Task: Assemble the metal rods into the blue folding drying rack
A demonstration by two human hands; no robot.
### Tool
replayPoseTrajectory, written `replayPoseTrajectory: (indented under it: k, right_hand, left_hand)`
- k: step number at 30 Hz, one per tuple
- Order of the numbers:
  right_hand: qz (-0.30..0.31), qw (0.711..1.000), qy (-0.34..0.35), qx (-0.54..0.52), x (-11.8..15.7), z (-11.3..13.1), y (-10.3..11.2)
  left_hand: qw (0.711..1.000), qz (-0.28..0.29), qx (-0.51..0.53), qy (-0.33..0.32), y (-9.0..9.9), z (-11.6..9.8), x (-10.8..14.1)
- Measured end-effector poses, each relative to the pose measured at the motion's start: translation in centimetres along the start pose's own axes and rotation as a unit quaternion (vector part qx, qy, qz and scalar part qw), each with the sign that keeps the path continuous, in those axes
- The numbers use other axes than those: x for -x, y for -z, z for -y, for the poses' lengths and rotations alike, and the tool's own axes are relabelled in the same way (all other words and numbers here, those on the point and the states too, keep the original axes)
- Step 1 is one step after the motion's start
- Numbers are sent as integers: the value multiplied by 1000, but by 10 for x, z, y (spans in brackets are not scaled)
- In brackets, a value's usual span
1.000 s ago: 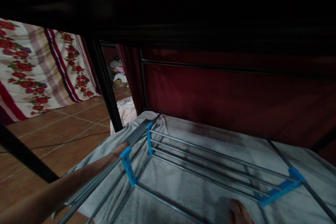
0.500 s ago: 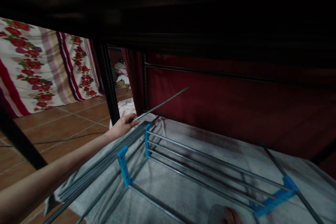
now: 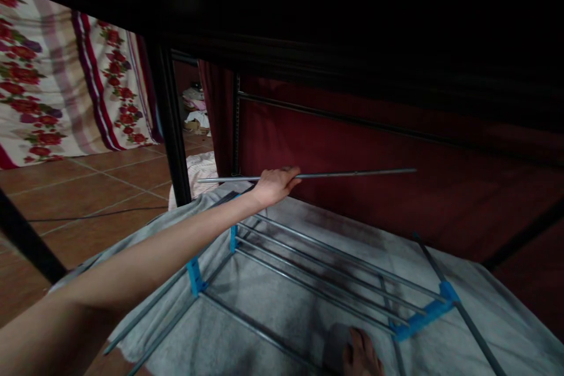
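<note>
Left hand (image 3: 278, 185) closed around a thin metal rod (image 3: 315, 175) near its middle, raised above the rack (image 3: 348, 255). Right hand (image 3: 362, 353) partly cut off near a blue bracket (image 3: 423, 323); can't tell its grip. Rack on grey sheet (image 3: 259, 294), red cloth (image 3: 330, 141) behind.

Bare L hand (image 3: 277, 185) is higher & further R vs. 1 sec ago. Long, thin grey metal rod (image 3: 359, 174) in its grip, slanted ½ sec ago, is now approx. level, both ends showing. Bare L forearm (image 3: 176, 258) now hides top of a bright-blue plastic bracket (image 3: 195, 279).
</note>
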State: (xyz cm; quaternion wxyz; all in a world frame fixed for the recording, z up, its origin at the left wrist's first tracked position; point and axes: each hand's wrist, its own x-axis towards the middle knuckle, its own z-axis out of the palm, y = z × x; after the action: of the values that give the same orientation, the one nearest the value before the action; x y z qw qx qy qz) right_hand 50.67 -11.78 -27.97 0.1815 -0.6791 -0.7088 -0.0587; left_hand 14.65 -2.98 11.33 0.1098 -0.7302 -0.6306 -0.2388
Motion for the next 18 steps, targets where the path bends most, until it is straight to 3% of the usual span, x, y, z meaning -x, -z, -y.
replayPoseTrajectory:
  k: [4, 9, 13, 18]
  right_hand:
    - [31, 999, -5, -24, -3, 2, 6]
    - [-40, 999, 12, 9, 1, 11, 6]
    - [-47, 998, 35, 1, 2, 6, 4]
    - [-34, 989, 38, -139, 2, -2, 9]
  left_hand:
    - [998, -15, 66, 21, -19, -60, -13]
    - [987, -37, 139, -74, -47, -115, 13]
    - [987, -50, 101, -113, -59, -130, 65]
    - [992, -54, 38, -108, -78, -122, 130]
